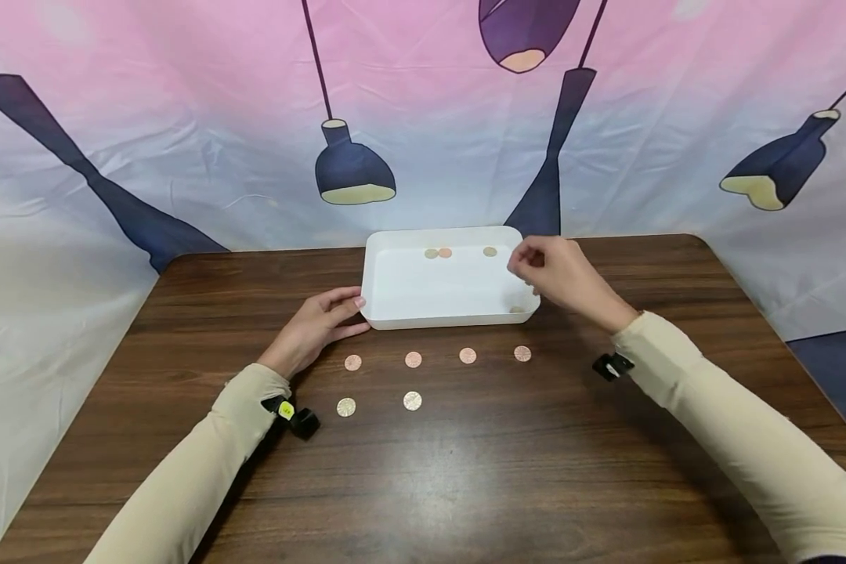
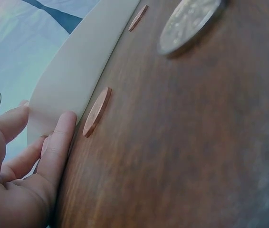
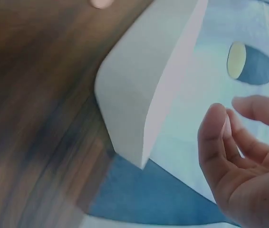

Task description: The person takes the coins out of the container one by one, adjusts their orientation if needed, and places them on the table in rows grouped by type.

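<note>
A shallow white tray (image 1: 444, 290) stands near the back of the table. My left hand (image 1: 324, 319) holds its near left corner, with fingertips (image 2: 65, 123) against the outer wall. Above the tray's right side is my right hand (image 1: 557, 270), fingers bent. In the right wrist view a gap shows between thumb and fingers, and I see nothing held. Inside the tray lie a copper coin (image 1: 446, 253) and a few duller coins (image 1: 489, 251), one of them at the near right (image 1: 518, 309). Before the tray is a row of copper coins (image 1: 413, 359); two paler coins (image 1: 412, 400) lie closer to me.
The brown wooden table (image 1: 465, 486) carries everything. Behind its far edge hangs a pink and blue cloth (image 1: 254, 157) printed with dark lamps. A small black camera (image 1: 303, 421) is strapped to my left wrist, another camera (image 1: 612, 366) to my right.
</note>
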Tool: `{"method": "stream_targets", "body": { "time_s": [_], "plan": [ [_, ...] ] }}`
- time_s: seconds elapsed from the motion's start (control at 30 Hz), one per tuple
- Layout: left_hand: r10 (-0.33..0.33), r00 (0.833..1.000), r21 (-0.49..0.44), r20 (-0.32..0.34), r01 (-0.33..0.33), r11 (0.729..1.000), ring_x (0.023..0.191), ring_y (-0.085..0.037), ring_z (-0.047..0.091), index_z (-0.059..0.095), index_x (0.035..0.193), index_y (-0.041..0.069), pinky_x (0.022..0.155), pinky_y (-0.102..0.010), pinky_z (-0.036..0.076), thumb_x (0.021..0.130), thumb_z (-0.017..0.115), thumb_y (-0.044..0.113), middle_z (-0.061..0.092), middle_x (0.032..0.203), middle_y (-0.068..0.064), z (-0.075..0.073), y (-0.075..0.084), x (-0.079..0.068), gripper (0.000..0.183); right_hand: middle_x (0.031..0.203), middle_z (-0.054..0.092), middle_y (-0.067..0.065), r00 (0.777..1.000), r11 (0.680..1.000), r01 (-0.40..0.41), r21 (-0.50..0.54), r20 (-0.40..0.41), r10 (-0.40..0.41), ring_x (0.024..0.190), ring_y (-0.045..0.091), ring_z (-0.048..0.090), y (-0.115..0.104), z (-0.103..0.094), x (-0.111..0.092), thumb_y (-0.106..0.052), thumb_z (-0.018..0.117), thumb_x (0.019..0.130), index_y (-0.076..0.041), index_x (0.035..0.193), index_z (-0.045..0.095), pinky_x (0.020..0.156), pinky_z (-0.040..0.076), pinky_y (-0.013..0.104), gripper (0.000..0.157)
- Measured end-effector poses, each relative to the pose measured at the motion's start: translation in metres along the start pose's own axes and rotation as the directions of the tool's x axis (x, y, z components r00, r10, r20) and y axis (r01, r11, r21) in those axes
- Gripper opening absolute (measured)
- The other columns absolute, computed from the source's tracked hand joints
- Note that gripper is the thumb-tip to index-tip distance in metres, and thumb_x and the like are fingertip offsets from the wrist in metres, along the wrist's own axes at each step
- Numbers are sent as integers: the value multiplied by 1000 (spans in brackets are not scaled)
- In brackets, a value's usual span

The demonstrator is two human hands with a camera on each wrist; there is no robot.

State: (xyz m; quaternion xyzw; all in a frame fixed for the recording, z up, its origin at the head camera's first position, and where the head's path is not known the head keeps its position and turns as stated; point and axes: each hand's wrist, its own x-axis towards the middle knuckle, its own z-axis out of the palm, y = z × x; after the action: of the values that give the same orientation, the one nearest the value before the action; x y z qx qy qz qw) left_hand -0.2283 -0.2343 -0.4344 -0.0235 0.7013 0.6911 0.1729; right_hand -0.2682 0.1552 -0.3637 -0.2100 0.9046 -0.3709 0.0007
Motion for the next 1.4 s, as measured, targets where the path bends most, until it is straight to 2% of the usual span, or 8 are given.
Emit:
{"method": "stream_targets", "body": {
  "time_s": [0.2,0.43,0.57,0.67,0.8,0.93,1.2,1.4],
  "plan": [
    [0,1000,-7,-5,0,1000,143,-34,48,32,163,-3,106,-33,60,112,58,19,39,160,-22,-3,-1,-1,61,100,72,20,985,978,-170,122,65,163,82,30,76,7,17,40,-7,60,105,4,115,71,84,68,49,18],
    [6,1000,-22,-8,-6,1000,143,-35,49,35,161,-2,105,-34,61,111,60,19,41,159,-22,-1,-3,-1,60,112,68,23,955,950,-289,116,108,278,91,30,77,19,34,70,-6,59,107,7,127,64,82,68,39,24],
    [4,1000,-21,-11,-4,1000,140,-34,51,36,161,-3,104,-34,62,111,59,18,43,156,-22,1,-2,-3,59,116,68,25,933,941,-337,38,144,329,86,25,75,23,42,80,-10,58,109,8,130,61,76,64,31,28],
    [11,1000,-21,-13,-12,1000,138,-32,52,37,160,-3,104,-35,62,111,59,18,45,154,-23,0,-1,-3,58,102,73,23,938,946,-322,-44,122,325,80,23,72,22,46,84,-11,58,109,11,129,62,75,58,30,30],
    [13,1000,-16,-12,-13,1000,139,-33,52,37,160,-3,104,-35,62,111,59,18,44,154,-23,3,0,-1,58,77,72,14,938,943,-320,-91,109,329,71,21,67,25,45,86,-10,58,108,9,104,71,72,55,31,23],
    [12,1000,-5,-18,-12,1000,143,-36,49,36,161,-3,105,-34,61,111,58,18,40,160,-22,0,-2,-3,58,67,66,9,927,933,-339,-118,130,353,64,17,64,24,49,94,-9,58,108,5,85,72,65,52,25,30],
    [19,1000,-6,-14,-20,1000,143,-36,49,36,161,-3,107,-34,60,111,58,19,39,161,-22,-2,-5,-5,58,98,67,16,929,937,-334,-101,133,346,74,20,60,24,58,94,-6,61,103,5,115,67,76,53,33,17],
    [27,1000,-9,-15,-27,1000,142,-35,50,38,160,-4,105,-34,61,111,58,17,41,159,-22,2,-4,-1,56,109,65,20,959,968,-225,-113,152,240,83,26,58,27,58,88,-6,63,101,5,111,66,76,52,35,15]
  ]
}}
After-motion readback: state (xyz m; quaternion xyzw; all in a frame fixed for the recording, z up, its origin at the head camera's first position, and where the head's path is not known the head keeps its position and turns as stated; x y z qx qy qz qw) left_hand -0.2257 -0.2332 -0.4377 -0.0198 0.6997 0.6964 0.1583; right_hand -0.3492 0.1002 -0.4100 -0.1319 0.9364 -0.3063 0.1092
